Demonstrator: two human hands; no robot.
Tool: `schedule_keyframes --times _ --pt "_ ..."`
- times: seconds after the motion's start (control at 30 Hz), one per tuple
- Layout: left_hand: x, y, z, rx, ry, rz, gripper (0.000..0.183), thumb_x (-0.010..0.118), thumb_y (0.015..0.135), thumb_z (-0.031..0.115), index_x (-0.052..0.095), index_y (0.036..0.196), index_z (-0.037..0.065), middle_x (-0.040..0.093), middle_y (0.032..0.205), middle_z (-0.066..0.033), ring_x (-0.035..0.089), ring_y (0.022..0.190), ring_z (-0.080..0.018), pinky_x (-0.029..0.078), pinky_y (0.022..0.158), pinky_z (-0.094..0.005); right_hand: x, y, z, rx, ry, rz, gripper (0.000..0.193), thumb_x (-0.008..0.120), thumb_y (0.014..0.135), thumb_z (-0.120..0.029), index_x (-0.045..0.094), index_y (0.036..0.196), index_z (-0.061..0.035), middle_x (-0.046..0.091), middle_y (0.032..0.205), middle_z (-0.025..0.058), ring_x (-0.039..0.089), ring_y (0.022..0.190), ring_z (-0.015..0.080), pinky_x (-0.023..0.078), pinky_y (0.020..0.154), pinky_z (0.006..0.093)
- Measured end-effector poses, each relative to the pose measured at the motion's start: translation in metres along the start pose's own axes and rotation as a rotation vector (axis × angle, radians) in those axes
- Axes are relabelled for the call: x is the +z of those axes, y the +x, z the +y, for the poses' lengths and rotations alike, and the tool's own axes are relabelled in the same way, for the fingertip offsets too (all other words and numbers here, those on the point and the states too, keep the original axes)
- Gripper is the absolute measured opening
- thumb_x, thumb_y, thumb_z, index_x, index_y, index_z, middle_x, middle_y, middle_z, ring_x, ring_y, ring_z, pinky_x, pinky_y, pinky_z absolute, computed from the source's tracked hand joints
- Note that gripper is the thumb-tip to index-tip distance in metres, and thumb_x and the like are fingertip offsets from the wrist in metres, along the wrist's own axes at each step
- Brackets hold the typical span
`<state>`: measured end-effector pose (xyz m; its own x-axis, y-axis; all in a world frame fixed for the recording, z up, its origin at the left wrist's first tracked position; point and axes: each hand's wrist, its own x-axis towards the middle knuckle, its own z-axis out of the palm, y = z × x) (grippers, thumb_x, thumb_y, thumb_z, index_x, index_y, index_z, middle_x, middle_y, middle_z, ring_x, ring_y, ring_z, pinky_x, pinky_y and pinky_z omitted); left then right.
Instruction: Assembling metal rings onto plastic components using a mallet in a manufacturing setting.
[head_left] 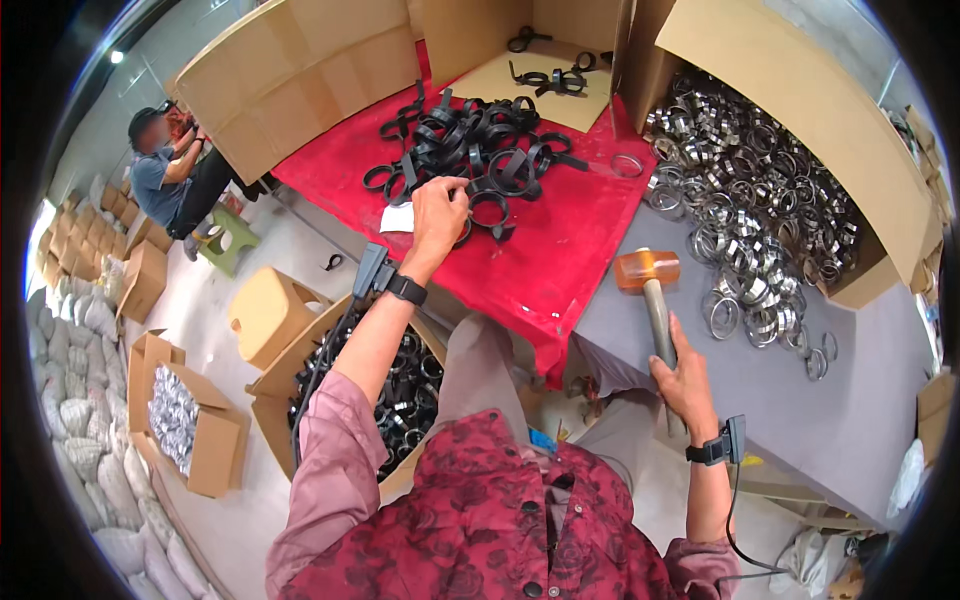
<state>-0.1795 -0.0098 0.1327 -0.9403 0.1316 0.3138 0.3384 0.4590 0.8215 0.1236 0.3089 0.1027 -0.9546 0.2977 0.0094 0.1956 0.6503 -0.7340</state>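
My right hand (685, 378) is closed round the handle of a mallet (648, 271) with an amber, see-through head, held over the grey tabletop. My left hand (438, 218) reaches over the red cloth (540, 280), its fingers pinched at the near edge of a heap of black ring clamps (462, 140). Part of one dark ring shows just under the left hand; its fingertips partly hide what they grip. Close to those fingers lies another black ring clamp (490, 210) with a short tab. Beside the left wrist is a small white paper (397, 218).
Bright metal rings (765, 200) spill from a tipped carton (885, 280) onto the grey table (700, 400) at right. An open carton (268, 400) of black clamps stands below my left arm. A tan stool (270, 318) is beside it. Another person (165, 180) sits at far left.
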Motion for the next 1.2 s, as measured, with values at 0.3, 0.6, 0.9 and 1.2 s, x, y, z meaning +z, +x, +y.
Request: schedule_keyframes --times 0.3,0.6,0.9,1.2 --pt "-0.007 0.040 -0.010 -0.359 -0.769 -0.068 0.022 0.062 0.091 -0.001 0.073 0.108 -0.009 0.073 0.090 -0.0138 0.071 0.065 -0.0193 0.063 0.066 -0.0285 -0.014 0.015 0.015 -0.165 -0.746 0.191 0.068 0.072 0.084 -0.008 0.048 0.147 0.0025 0.063 0.099 0.0201 0.063 0.094 0.0395 0.053 0.080 0.0480" --pt "-0.070 0.077 0.036 -0.048 0.227 -0.186 0.026 0.054 0.081 -0.002 0.076 0.093 -0.008 0.073 0.070 -0.0162 0.075 0.062 -0.0211 0.060 0.058 -0.0324 -0.005 0.015 0.033 -0.216 -0.697 0.263 0.065 0.070 0.085 -0.007 0.049 0.145 0.0042 0.059 0.109 0.0183 0.057 0.104 0.0354 0.052 0.085 0.0456" --pt "-0.009 -0.059 0.095 0.364 -0.116 -0.237 0.021 0.058 0.098 -0.004 0.073 0.112 -0.006 0.068 0.081 -0.0078 0.071 0.067 -0.0130 0.058 0.058 -0.0258 0.008 0.012 -0.066 -0.258 0.583 0.132 0.056 0.072 0.096 -0.019 0.050 0.143 0.0012 0.060 0.123 0.0201 0.061 0.107 0.0237 0.053 0.085 0.0361" --pt "0.027 -0.153 0.071 -0.120 -0.533 -0.822 0.057 0.072 0.096 0.009 0.051 0.148 0.000 0.068 0.110 -0.0051 0.064 0.094 -0.0098 0.052 0.087 -0.0258 0.026 -0.004 -0.065 -0.652 0.113 0.328 0.041 0.066 0.067 0.010 0.063 0.107 0.0017 0.065 0.098 0.0189 0.064 0.092 0.0408 0.054 0.081 0.0461"
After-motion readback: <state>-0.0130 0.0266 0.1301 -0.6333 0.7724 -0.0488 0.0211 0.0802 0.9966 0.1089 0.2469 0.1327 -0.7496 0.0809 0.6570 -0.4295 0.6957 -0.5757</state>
